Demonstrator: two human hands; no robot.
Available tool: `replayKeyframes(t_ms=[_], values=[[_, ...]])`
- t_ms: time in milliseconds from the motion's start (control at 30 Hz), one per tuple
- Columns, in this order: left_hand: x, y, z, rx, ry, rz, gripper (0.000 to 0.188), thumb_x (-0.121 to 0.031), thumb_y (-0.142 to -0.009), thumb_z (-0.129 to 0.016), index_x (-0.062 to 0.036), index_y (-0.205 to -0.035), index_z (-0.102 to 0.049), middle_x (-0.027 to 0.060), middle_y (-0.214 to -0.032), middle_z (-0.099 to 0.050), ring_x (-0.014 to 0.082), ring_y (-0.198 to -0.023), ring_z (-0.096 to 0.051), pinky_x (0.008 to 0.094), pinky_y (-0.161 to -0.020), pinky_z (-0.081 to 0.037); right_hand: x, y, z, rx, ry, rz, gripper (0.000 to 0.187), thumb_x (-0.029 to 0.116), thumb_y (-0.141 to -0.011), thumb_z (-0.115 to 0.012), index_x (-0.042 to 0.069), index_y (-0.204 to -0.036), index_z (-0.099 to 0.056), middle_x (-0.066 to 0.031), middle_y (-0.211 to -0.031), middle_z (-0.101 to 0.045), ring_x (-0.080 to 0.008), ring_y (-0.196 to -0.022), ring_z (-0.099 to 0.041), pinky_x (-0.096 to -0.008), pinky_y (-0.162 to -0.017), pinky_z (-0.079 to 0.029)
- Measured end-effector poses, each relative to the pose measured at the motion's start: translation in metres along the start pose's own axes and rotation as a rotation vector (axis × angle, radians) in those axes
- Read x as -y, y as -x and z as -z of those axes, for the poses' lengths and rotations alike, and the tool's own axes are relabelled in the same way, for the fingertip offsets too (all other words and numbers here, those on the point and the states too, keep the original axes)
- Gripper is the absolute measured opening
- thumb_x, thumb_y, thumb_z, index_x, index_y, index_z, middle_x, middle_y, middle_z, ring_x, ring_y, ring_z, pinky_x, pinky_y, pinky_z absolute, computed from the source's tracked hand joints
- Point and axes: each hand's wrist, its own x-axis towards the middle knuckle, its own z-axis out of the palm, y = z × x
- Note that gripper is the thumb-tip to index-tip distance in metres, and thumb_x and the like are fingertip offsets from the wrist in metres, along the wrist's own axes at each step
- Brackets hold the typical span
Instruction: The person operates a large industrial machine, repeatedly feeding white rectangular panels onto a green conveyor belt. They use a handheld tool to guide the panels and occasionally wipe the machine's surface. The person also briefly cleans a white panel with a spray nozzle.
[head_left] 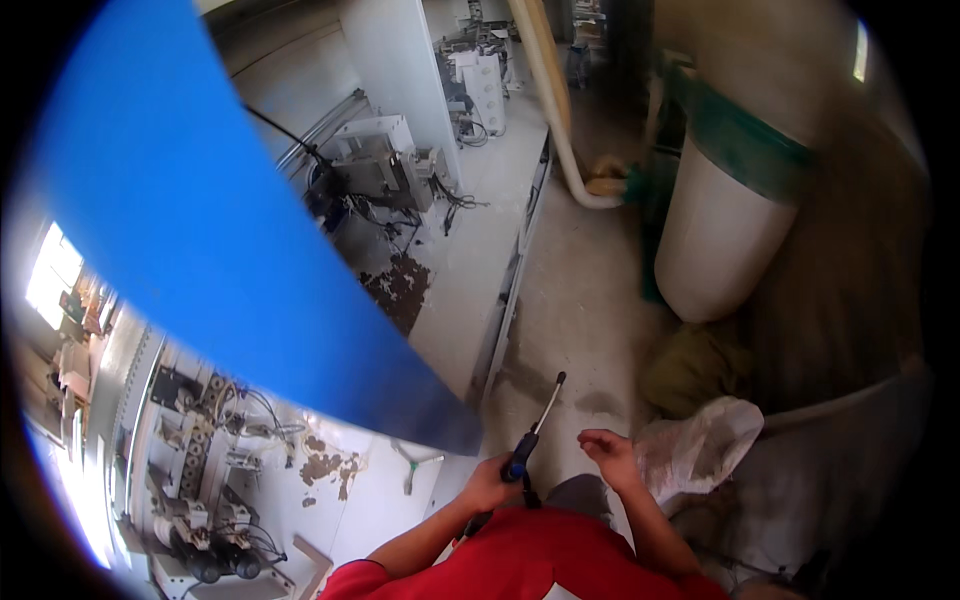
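My left hand (490, 485) is closed round the handle of an air blow gun (522, 455), black and blue with a long thin metal nozzle. Its dark tip points up and away from me, over the floor. My right hand (610, 458) is just to the right of the gun, apart from it, with fingers stretched loosely and nothing in them. Beside that hand sits a whitish, crumpled plastic sack (700, 445).
A large blue panel (250, 240) slants across the left. Behind it is machinery (385, 165) with cables on a pale bed (500, 210). A dust collector bag (725, 235) with a green band hangs at right, near a curved hose (565, 150). More machine units (205, 480) are lower left.
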Motion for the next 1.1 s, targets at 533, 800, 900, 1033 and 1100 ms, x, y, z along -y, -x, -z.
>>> replayKeyframes(t_ms=[533,800,900,1033,1100], values=[[-0.051,-0.311,0.114,-0.567,0.161,0.168,0.050,-0.020,-0.070,-0.071,-0.0027,-0.116,-0.060,0.0210,-0.091,-0.066,0.0357,-0.084,-0.064,0.0392,-0.077,-0.050,0.114,-0.469,-0.049,0.856,0.155,-0.138,0.031,0.011,-0.092,-0.064,-0.001,-0.121,-0.062,-0.0082,-0.112,-0.068,-0.0167,-0.103,-0.062,-0.0317,-0.093,-0.048],[-0.032,-0.372,0.217,-0.844,0.429,0.359,0.015,-0.016,-0.076,-0.069,-0.0044,-0.084,-0.064,0.0031,-0.072,-0.064,0.0103,-0.069,-0.060,0.0293,-0.065,-0.048,0.145,-0.612,-0.133,1.041,0.263,-0.121,0.026,0.011,-0.095,-0.063,-0.001,-0.117,-0.064,-0.0056,-0.112,-0.067,-0.0136,-0.105,-0.061,-0.0289,-0.094,-0.047],[-0.021,-0.400,0.277,-0.964,0.484,0.205,0.017,-0.016,-0.078,-0.069,-0.0026,-0.085,-0.060,0.0002,-0.068,-0.057,0.0086,-0.064,-0.050,0.0275,-0.059,-0.043,0.140,-0.640,-0.162,1.032,0.285,-0.138,0.027,0.011,-0.092,-0.065,-0.001,-0.116,-0.064,-0.0064,-0.110,-0.068,-0.0130,-0.101,-0.062,-0.0286,-0.089,-0.049],[-0.036,-0.414,0.321,-1.034,0.494,0.284,0.012,-0.010,-0.074,-0.070,-0.0044,-0.082,-0.063,0.0000,-0.071,-0.061,0.0086,-0.066,-0.055,0.0264,-0.063,-0.046,0.163,-0.696,-0.260,0.989,0.650,0.299,0.034,0.008,-0.083,-0.069,0.002,-0.116,-0.065,-0.0101,-0.107,-0.069,-0.0157,-0.091,-0.066,-0.0298,-0.080,-0.053],[-0.034,-0.415,0.315,-1.078,0.457,0.324,0.013,-0.010,-0.074,-0.071,-0.0043,-0.082,-0.063,0.0003,-0.071,-0.062,0.0090,-0.066,-0.055,0.0265,-0.064,-0.046,0.168,-0.724,-0.341,0.848,0.556,0.621,0.039,0.005,-0.077,-0.069,0.004,-0.116,-0.065,-0.0135,-0.106,-0.068,-0.0243,-0.087,-0.068,-0.0337,-0.078,-0.054]])
